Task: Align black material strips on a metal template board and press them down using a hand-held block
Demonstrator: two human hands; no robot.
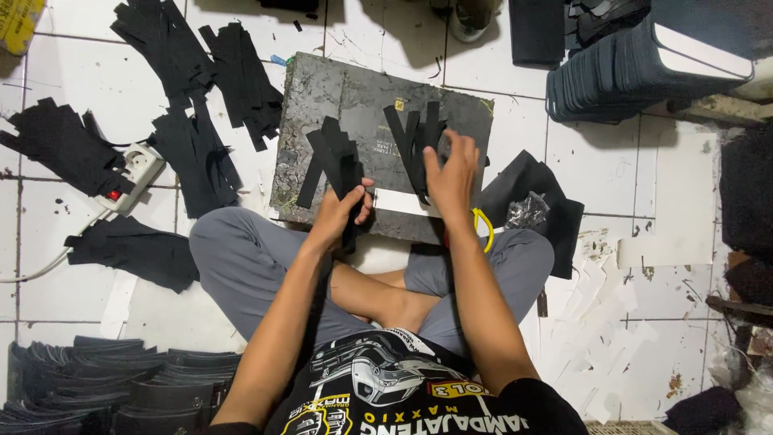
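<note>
I sit cross-legged on a white tiled floor with a dark worn cutting board point(322, 93) in front of my knees. My left hand point(345, 211) grips a bundle of black strips point(334, 161) that fans up over the board. Over the board's right half, my right hand point(451, 173) holds a second bunch of black strips point(412, 137), fingers closed around them. A white strip point(398, 201) lies on the board between the two hands.
Piles of cut black pieces point(193, 89) lie on the tiles to the left, beside a white power strip point(133, 173). Stacked black soles point(612, 72) sit top right, more stacks point(105, 383) bottom left. Yellow-handled scissors point(485, 225) and white scraps point(596, 322) lie to the right.
</note>
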